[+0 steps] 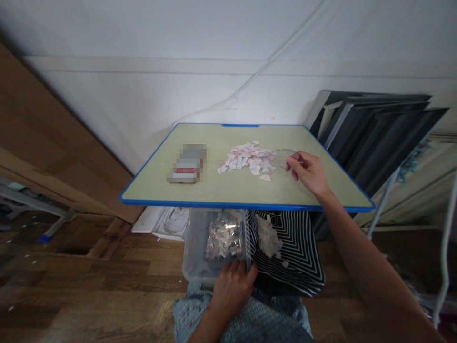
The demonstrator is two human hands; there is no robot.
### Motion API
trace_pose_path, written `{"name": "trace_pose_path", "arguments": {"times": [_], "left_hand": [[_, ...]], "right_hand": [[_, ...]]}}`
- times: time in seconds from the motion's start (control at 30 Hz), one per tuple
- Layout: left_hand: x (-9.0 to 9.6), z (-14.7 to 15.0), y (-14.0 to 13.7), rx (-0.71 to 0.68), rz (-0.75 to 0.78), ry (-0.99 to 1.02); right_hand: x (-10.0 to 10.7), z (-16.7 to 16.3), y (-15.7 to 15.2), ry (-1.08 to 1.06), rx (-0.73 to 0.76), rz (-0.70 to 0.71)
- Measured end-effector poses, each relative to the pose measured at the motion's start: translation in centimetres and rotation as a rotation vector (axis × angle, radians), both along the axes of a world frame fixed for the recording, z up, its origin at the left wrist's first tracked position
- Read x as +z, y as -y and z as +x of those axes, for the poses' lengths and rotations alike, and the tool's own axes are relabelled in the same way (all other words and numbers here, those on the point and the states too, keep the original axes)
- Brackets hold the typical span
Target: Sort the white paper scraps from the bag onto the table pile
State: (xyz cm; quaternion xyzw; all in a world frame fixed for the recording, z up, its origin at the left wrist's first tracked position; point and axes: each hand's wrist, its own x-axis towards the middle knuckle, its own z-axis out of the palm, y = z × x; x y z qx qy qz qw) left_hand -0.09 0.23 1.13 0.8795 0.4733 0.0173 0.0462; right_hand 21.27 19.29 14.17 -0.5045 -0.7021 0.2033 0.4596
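My right hand point(305, 169) is over the right part of the table, its fingers pinched on the edge of a clear, thin, rounded piece point(283, 155) that looks like a plastic dish. That piece touches the right side of a loose heap of small white and pink paper scraps point(250, 157). Down below the table, my left hand point(233, 286) grips the near rim of a translucent plastic bin point(196, 257), fingers curled over it. Inside the bin lies a shiny clear bag of similar scraps point(224, 236).
A blue-edged folding table point(214, 193) spans the middle, with a blurred-out block point(187, 164) on its left. Beside the bin sits a black-and-white striped container point(300, 247) holding scraps. Dark panels point(371, 128) lean at right; cardboard point(46, 128) stands at left.
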Motion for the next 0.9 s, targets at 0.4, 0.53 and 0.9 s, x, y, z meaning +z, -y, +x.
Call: {"name": "trace_pose_path", "arguments": {"times": [0.4,0.53,0.9], "left_hand": [[0.2,-0.1,-0.1,0.001,-0.032,-0.014],[0.1,-0.1,0.0,-0.009,-0.034,-0.013],[-0.1,-0.1,-0.1,-0.008,-0.004,0.000]], "right_hand": [[-1.2,1.0,1.1,0.206,-0.051,-0.031],[-1.4,1.3,1.2,0.202,-0.050,-0.005],[-1.5,1.3,1.3,0.228,0.017,0.048]]}}
